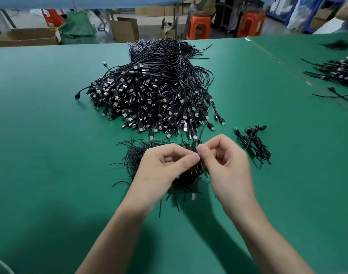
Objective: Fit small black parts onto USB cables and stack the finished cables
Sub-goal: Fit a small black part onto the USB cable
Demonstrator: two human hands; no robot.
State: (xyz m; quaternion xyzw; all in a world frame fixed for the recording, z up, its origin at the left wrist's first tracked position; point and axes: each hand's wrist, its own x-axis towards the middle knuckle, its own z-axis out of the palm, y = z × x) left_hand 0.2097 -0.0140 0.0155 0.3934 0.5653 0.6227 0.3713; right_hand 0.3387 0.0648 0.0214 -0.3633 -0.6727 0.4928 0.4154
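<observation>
While we read from the left edge, a cardboard box (31, 37) and a green sack (78, 26) sit on the floor in the upper left of the frame, beyond the far edge of the green table (40, 119). Moving toward the middle, we meet a large heap of USB cables (155, 93) on the table, its plugs fanned toward the lower part of the frame and its bare ends toward the top. Just below the heap lies a loose pile of thin black strips (138, 155), partly hidden by the hands.

Over that pile the left hand (165, 165) has its fingers curled, thumb and forefinger pinched together at the centre. There a cable (198, 142) shows as a short dark loop (most of it is covered by the fingers). The right hand (226, 163), also curled, pinches the same cable from the other side, so the two thumbs nearly touch. A silver plug (193, 196) shows below the hands; we cannot tell whether it belongs to the held cable.

Two orange stools (199, 26) stand beyond the table at the top. Right of the hands, near them, a few finished cables (254, 144) lie bundled together. More black cables (337, 71) lie at the right edge.
</observation>
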